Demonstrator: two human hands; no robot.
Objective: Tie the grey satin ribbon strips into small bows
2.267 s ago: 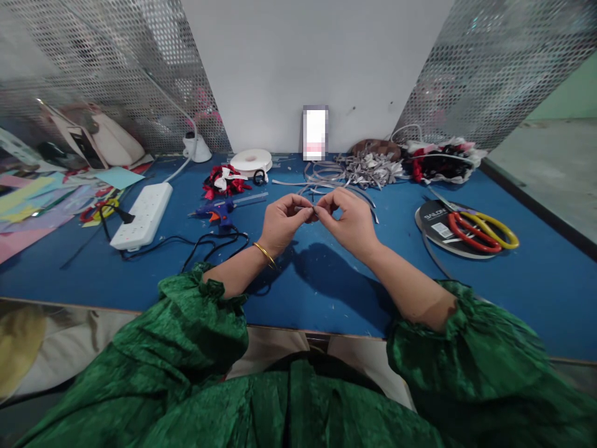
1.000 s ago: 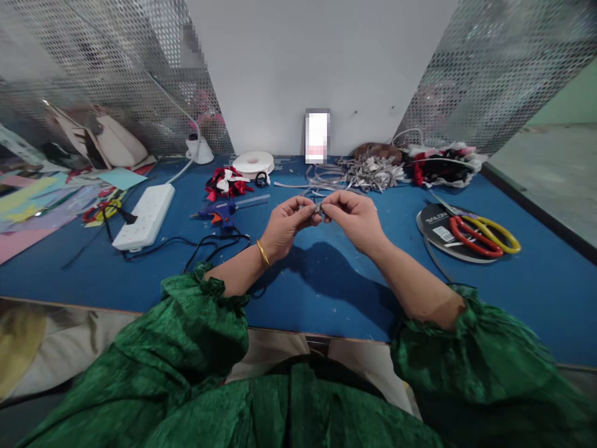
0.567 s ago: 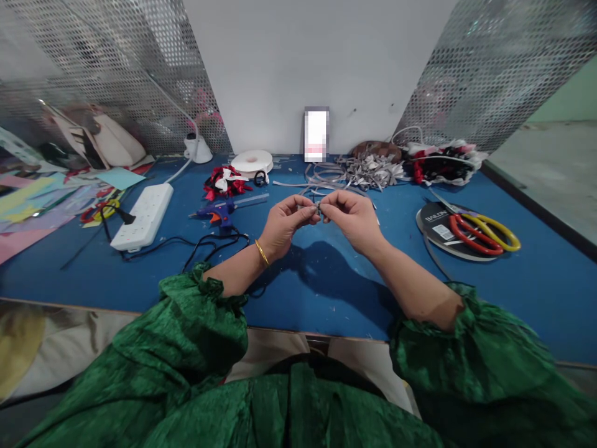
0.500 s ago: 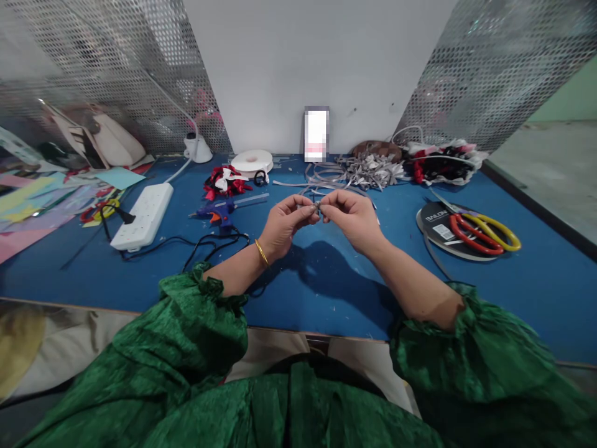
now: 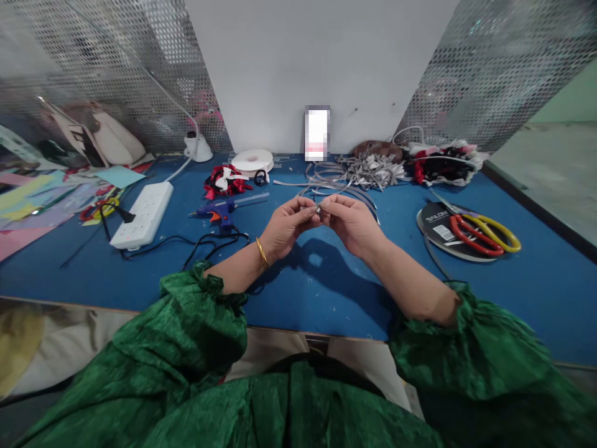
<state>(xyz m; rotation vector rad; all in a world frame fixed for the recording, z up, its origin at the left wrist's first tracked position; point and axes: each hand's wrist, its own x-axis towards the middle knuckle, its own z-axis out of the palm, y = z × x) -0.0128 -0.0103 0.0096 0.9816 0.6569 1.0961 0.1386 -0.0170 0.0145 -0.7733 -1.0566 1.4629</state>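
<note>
My left hand (image 5: 285,229) and my right hand (image 5: 352,225) meet above the middle of the blue table (image 5: 298,305). Both pinch one small grey piece (image 5: 318,210), perhaps ribbon; the fingertips cover most of it. Just behind them lie loose loops of grey ribbon (image 5: 326,176), beside a pile of grey bows (image 5: 375,170). Left of my left hand is a blue glue gun (image 5: 219,213). Scissors with red and yellow handles (image 5: 480,231) rest on a black ribbon spool (image 5: 436,229) at the right.
A white power strip (image 5: 143,214) and black cable are at the left, near coloured papers (image 5: 37,199). Red bows (image 5: 224,182), a white spool (image 5: 252,161) and an upright phone (image 5: 317,134) stand further back. A bag of bows (image 5: 445,163) is at the back right.
The fingers of my right hand have shifted slightly around the small grey piece and curl in more. My left hand has barely moved.
</note>
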